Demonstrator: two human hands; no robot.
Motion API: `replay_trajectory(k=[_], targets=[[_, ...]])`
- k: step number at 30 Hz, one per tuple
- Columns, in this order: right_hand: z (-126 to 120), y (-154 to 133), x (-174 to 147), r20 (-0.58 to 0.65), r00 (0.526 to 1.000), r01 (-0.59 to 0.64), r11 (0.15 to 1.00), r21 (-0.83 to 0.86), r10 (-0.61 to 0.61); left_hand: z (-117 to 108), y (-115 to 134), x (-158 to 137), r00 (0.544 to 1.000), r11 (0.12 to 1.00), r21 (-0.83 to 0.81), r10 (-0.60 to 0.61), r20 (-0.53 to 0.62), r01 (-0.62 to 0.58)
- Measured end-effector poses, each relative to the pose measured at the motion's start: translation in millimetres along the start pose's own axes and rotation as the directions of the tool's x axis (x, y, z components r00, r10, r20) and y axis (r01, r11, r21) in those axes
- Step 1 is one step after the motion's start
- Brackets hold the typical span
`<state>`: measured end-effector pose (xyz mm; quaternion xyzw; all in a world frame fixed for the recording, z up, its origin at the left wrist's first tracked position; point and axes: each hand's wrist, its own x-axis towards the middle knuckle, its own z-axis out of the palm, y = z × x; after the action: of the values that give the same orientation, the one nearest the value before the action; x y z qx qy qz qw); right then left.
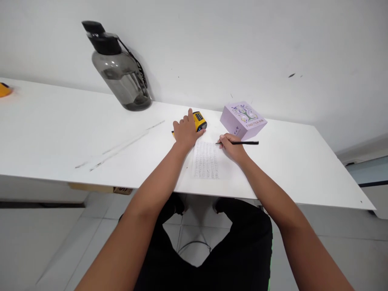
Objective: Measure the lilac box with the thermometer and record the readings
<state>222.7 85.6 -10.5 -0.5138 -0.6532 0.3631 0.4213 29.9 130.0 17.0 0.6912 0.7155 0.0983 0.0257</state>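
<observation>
My left hand [184,130] lies over a yellow-and-black tape measure [199,118], with the thumb on its near side and the index finger stretched along it. The hand covers much of its left part. In my right hand [232,147] a slim black pen [250,142] is pinched, its tip pointing left at the top right of a sheet of paper [206,163]. Rows of small handwriting fill much of the sheet, too small to read. Just beyond the right hand stands a lilac tea box [244,120] with a printed top.
A large grey water bottle [121,76] with a black lid stands at the back left by the wall. An orange-yellow object [4,89] shows at the far left. Dark scuff marks run across the white table [60,133]. My legs are below its front edge.
</observation>
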Motion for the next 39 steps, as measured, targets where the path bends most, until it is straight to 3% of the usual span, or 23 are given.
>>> replay_trajectory(k=[4,15,23,39], targets=[[-1.1,-4.0,-1.6,-0.062,0.998,-0.029,0.995,-0.094,0.023,1.5,-0.8,0.3,1.000,1.000,-0.006,0.011,0.007,-0.011],[1.1,-4.9,-1.3,-0.083,0.995,-0.067,0.985,-0.161,0.055,2.5,-4.0,0.8,0.999,0.999,0.019,0.052,-0.010,-0.051],[0.4,-1.2,0.8,-0.050,0.997,-0.068,0.987,-0.148,0.061,3.2,-4.3,1.4,0.999,0.998,0.031,0.049,-0.017,-0.049],[1.9,-1.3,1.4,-0.097,0.995,-0.039,0.992,-0.122,0.027,2.3,-3.9,-0.7,0.998,0.998,0.014,0.054,-0.017,-0.054]])
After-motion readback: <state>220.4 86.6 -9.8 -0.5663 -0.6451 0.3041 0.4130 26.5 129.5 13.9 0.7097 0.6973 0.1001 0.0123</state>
